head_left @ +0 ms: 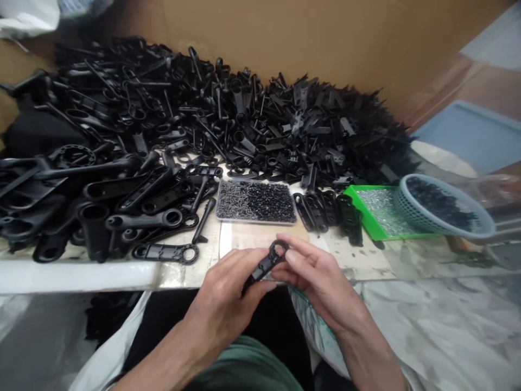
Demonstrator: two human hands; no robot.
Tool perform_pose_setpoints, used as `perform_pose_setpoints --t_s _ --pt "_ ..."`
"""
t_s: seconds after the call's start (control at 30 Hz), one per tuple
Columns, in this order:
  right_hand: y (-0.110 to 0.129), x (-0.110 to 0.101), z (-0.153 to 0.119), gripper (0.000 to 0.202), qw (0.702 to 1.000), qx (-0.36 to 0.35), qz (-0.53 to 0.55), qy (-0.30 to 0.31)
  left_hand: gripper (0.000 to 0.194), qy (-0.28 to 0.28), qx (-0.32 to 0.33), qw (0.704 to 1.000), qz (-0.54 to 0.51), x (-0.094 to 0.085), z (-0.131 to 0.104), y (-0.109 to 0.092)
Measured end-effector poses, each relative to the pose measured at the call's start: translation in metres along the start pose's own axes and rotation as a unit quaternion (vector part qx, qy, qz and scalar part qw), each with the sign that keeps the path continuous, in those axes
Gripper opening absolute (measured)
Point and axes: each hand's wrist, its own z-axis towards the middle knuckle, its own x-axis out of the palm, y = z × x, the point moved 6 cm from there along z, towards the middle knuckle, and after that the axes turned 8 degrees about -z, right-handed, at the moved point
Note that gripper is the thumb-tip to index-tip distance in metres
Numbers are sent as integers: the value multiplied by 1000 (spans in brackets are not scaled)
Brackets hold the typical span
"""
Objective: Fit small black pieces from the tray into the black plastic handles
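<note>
Both of my hands hold one small black plastic lever (266, 262) with a ring at its upper end, just in front of the table edge. My left hand (228, 296) grips its lower shaft. My right hand (315, 274) pinches it near the ring with fingertips. Right behind them lies a flat tray of small black parts (255, 201). A short row of similar black levers (328, 212) lies to the right of that tray.
A huge heap of black plastic levers and arms (171, 130) covers the table back to a cardboard wall (325, 38). A green tray of silvery small parts (376, 212) and a blue-grey basket of black pieces (443, 209) stand at right. White plastic bags (427, 331) hang below.
</note>
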Motion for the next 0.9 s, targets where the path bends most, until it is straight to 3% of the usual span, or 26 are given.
perform_pose_setpoints --t_s 0.1,0.2,0.33,0.37,0.43,0.5,0.63,0.73,0.8,0.9 --pt "1 1 -1 44 1000 0 -5 5 37 -15 16 1000 11 0 -1 -2" --pt "5 -3 0 45 999 1 -37 -2 38 5 33 999 11 0 -3 -3" --pt "43 -39 6 47 978 -71 -172 -91 41 -1 90 993 76 -13 -6 -9" --pt "60 -53 7 46 958 -105 -232 -129 39 -19 108 987 118 -21 -7 -10" --pt "97 -82 11 38 883 -165 -375 -227 35 -59 126 966 216 -36 -10 -12" --pt "122 -105 23 37 811 -143 -490 -288 28 -85 114 939 314 -49 -14 -11" --pt "139 -121 64 39 700 -43 -655 -280 20 -62 33 885 460 -60 -19 3" --pt "137 -121 81 39 606 -50 -752 -256 14 -12 -24 864 502 -59 -21 14" --pt "131 -126 85 39 574 -72 -777 -247 7 5 -48 861 506 -58 -21 17" --pt "125 -141 79 41 581 -108 -755 -284 8 -2 -56 861 506 -59 -17 17"
